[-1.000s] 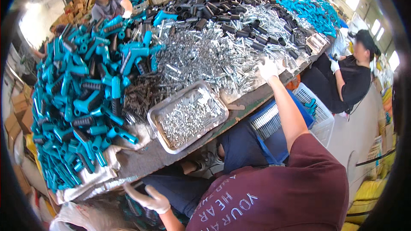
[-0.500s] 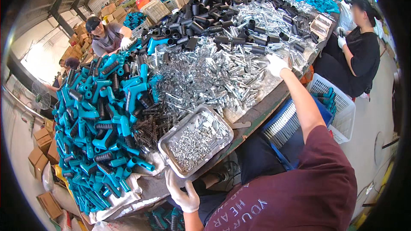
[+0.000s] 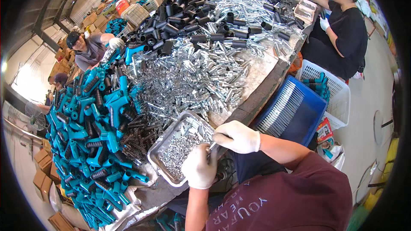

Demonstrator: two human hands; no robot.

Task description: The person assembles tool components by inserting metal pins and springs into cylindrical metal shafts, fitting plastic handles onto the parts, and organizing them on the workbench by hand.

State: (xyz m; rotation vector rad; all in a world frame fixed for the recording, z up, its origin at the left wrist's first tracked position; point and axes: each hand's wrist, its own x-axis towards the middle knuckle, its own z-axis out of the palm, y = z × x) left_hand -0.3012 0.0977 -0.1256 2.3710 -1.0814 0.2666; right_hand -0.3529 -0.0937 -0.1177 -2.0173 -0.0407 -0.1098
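Table (image 3: 247,110), metal piece (image 3: 212,146) (small), between 2 grips (image 3: 199,170) (image 3: 240,137)

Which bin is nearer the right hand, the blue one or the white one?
The blue bin. It sits between the right hand and the white basket, and holds a row of silvery rods; the basket has holey sides and teal parts inside.

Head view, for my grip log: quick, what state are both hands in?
Left hand: closed, apparently on a small metal part.
Right hand: curled beside it; hold cannot be told.
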